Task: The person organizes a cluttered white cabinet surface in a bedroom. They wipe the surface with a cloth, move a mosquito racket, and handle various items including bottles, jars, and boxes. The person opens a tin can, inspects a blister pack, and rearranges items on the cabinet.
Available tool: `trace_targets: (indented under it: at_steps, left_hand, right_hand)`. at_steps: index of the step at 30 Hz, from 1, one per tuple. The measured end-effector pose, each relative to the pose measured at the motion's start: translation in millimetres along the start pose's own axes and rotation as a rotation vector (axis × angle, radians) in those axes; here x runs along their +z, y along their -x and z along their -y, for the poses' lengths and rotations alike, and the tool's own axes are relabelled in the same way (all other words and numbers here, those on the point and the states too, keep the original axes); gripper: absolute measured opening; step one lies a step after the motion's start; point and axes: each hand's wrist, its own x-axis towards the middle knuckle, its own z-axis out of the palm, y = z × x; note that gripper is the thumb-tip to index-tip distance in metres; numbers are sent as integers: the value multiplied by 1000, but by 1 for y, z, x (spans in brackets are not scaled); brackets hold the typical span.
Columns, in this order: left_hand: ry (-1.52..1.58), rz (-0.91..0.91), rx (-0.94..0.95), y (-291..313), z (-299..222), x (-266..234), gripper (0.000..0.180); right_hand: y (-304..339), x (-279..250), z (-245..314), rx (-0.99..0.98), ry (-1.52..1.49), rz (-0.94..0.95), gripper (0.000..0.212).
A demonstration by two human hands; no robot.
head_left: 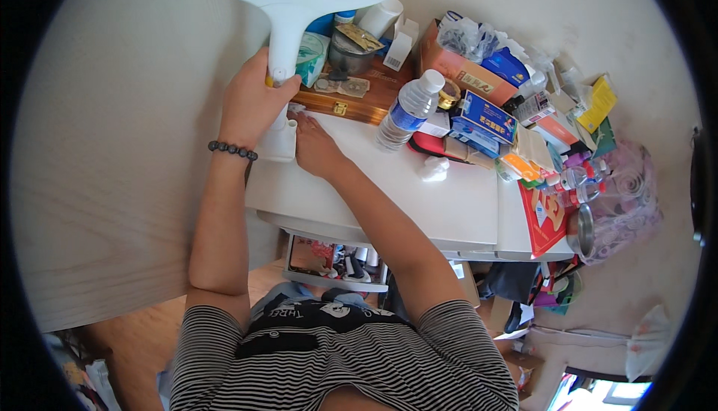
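My left hand [253,100] is closed around the handle of a white electric fly swatter [288,37], holding it upright at the desk's left end. Its mesh head runs out of the top of the view. The handle's white lower end [278,142] comes down at the desk's left edge. Just right of it, my right hand [318,145] is low on the white desk top [441,209], fingers pressed down at a small crumpled white tissue [297,108]. The fingertips partly cover the tissue. Behind them stands a brown wooden box [381,89] with a gold clasp.
A clear water bottle [410,108] with a blue label stands right of the box. Crumpled white paper [434,169] lies before it. Boxes, including a blue one [485,117], crowd the desk's back and right. Below, a drawer [336,284] is pulled out. A wall borders the left.
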Motion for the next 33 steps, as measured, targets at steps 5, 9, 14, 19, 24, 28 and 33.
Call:
trace_targets:
  at_steps: [5,9,14,19,24,28,33]
  left_hand:
    - [18,38,-15,-4,-14,-1,41]
    - [89,33,-2,-9,6,7,40]
    - [120,4,19,-3,32,19,40]
    - [182,29,-1,-2,48,27,39]
    - [97,25,-20,-1,40,20,38]
    - [86,4,-3,3,38,22,40]
    - [130,20,-7,-6,29,23,41]
  right_hand:
    - [-10,14,24,93,-419,311,40]
    - [33,24,75,-267,-206,210,46]
    - [90,-3,122,-184,-428,249,48]
    - [128,-77,94,389,-1065,116,46]
    - [130,-113,20,352,-410,-16,43]
    - [106,-54,11,229,150,-7,52]
    - [48,-20,20,237,129,-27,48]
